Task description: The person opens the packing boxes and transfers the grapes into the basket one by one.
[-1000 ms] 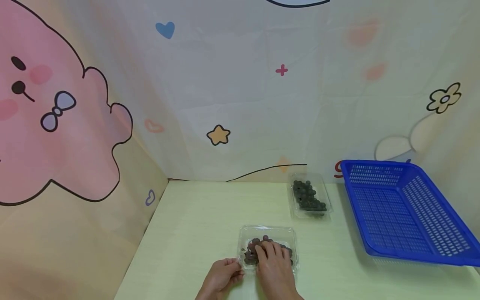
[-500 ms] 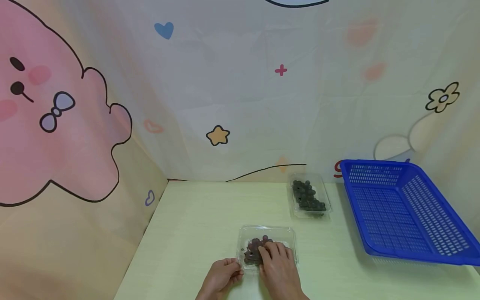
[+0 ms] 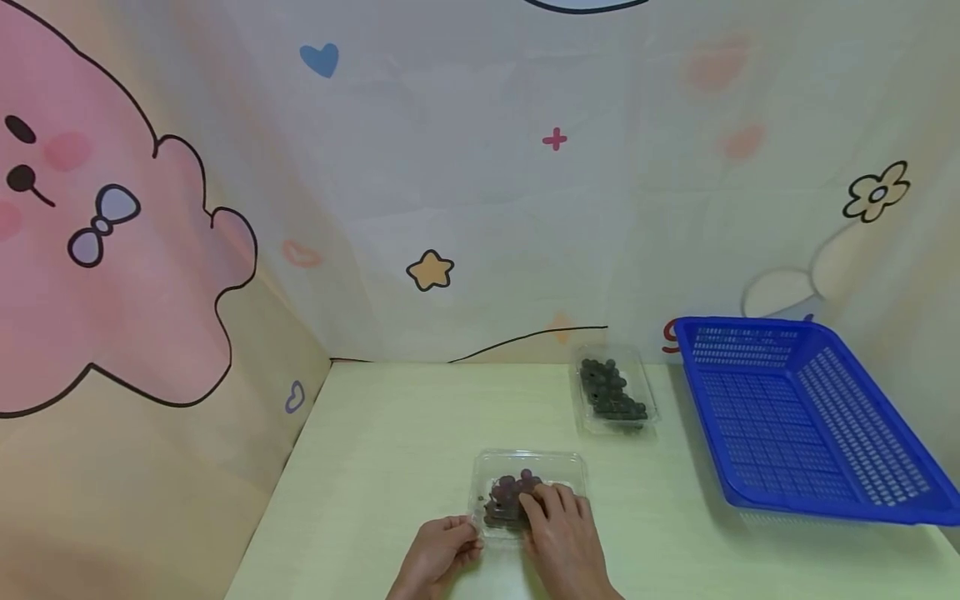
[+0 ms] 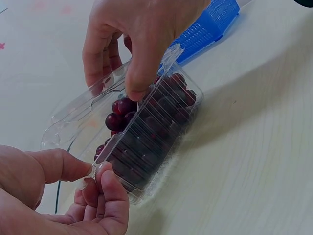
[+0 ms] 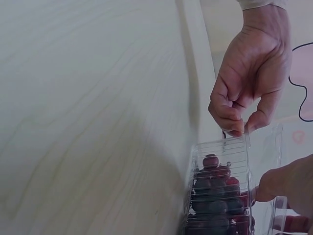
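A clear plastic box [image 3: 491, 460] of dark red grapes [image 3: 510, 486] lies at the front middle of the table. My left hand [image 3: 438, 552] pinches its near left corner; in the left wrist view, the thumb and forefinger meet on the box's rim [image 4: 100, 156]. From above, my right hand [image 3: 566, 533] reaches into the right part of the box, fingers bent over the bunch. Its thumb [image 4: 139, 78] dips inside the rim against the grapes in the left wrist view. The hand covers the grapes between its fingers.
Another clear box holding dark grapes [image 3: 611, 392] sits at the back of the table. To its right stands a large blue plastic basket [image 3: 825, 417] with mesh walls. A printed cloth [image 3: 480, 167] hangs behind the table [image 3: 375, 450].
My right hand has shifted slightly right over the box, uncovering more grapes on the left. The left hand keeps its pinch on the corner. The head view has turned slightly.
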`<act>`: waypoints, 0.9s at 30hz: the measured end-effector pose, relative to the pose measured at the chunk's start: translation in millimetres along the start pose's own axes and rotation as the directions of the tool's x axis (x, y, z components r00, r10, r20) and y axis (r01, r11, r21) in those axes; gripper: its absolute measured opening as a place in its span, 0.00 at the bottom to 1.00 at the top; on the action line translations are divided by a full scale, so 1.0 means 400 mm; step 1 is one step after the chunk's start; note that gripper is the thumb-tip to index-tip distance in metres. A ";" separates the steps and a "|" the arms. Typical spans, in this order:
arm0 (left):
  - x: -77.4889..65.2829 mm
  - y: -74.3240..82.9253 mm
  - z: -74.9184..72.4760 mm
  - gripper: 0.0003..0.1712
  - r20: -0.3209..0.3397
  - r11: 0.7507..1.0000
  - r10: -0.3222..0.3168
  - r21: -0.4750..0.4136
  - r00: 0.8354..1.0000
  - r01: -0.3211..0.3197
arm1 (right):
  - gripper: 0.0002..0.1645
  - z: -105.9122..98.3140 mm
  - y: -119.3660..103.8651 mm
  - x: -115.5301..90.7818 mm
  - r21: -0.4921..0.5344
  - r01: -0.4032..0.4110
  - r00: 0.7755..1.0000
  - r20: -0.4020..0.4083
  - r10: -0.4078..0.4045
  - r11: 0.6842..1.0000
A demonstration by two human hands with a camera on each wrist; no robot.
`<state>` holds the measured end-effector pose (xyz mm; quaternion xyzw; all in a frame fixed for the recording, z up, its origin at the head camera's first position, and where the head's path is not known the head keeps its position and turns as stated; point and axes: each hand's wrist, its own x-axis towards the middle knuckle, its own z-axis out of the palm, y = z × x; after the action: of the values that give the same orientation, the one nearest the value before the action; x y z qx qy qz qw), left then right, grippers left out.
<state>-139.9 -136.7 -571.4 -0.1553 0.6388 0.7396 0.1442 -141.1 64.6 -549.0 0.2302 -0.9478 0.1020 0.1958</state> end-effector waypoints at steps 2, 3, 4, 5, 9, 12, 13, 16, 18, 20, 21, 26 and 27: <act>0.001 0.000 -0.001 0.11 0.000 1.000 -0.002 -0.004 1.000 0.002 | 0.24 -0.001 0.002 -0.002 0.002 -0.011 1.000 0.015 0.011 1.000; 0.001 0.001 -0.001 0.11 0.000 1.000 -0.003 -0.008 1.000 0.003 | 0.24 -0.001 0.003 -0.003 0.001 -0.014 1.000 0.013 0.014 1.000; 0.001 0.001 -0.001 0.11 0.002 1.000 -0.004 -0.011 1.000 0.004 | 0.24 0.000 0.005 -0.004 0.001 -0.014 1.000 0.007 0.014 1.000; 0.001 0.001 -0.001 0.11 0.004 1.000 -0.004 -0.010 1.000 0.004 | 0.24 0.001 0.008 -0.006 0.000 -0.013 1.000 -0.002 0.013 1.000; 0.001 0.004 -0.003 0.12 0.004 1.000 0.000 -0.002 1.000 0.000 | 0.24 -0.002 0.018 -0.012 -0.006 -0.011 1.000 -0.029 0.010 1.000; -0.001 0.007 -0.004 0.11 0.000 1.000 0.010 0.005 1.000 -0.010 | 0.24 -0.010 0.025 -0.018 -0.010 -0.034 0.999 -0.016 0.034 0.999; -0.001 0.008 -0.005 0.11 0.000 1.000 0.015 0.008 1.000 -0.015 | 0.24 -0.013 0.028 -0.019 -0.013 -0.046 0.999 -0.008 0.046 0.999; -0.001 0.009 -0.007 0.10 -0.002 1.000 0.026 0.016 1.000 -0.026 | 0.25 -0.018 0.034 -0.025 -0.028 -0.074 0.997 0.013 0.074 0.997; -0.001 0.009 -0.007 0.10 -0.001 0.999 0.026 0.020 1.000 -0.026 | 0.25 -0.021 0.037 -0.027 -0.040 -0.085 0.996 0.024 0.086 0.996; 0.000 0.008 -0.007 0.10 -0.001 1.000 0.023 0.017 1.000 -0.023 | 0.25 -0.022 0.039 -0.029 -0.044 -0.090 0.995 0.026 0.092 0.995; 0.000 0.008 -0.006 0.10 -0.001 1.000 0.021 0.014 1.000 -0.021 | 0.25 -0.023 0.040 -0.030 -0.044 -0.092 0.995 0.025 0.093 0.995; 0.001 0.007 -0.004 0.09 0.002 1.000 0.006 0.002 1.000 -0.006 | 0.26 -0.026 0.044 -0.035 -0.044 -0.113 0.994 0.001 0.113 0.993; 0.000 0.008 -0.004 0.09 0.003 1.000 0.002 0.001 1.000 -0.002 | 0.26 -0.027 0.045 -0.037 -0.045 -0.119 0.993 -0.001 0.119 0.992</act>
<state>-141.0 -138.6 -568.6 -0.1534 0.6390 0.7398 0.1444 -134.1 89.1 -547.2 0.1689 -0.9621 0.0916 0.1936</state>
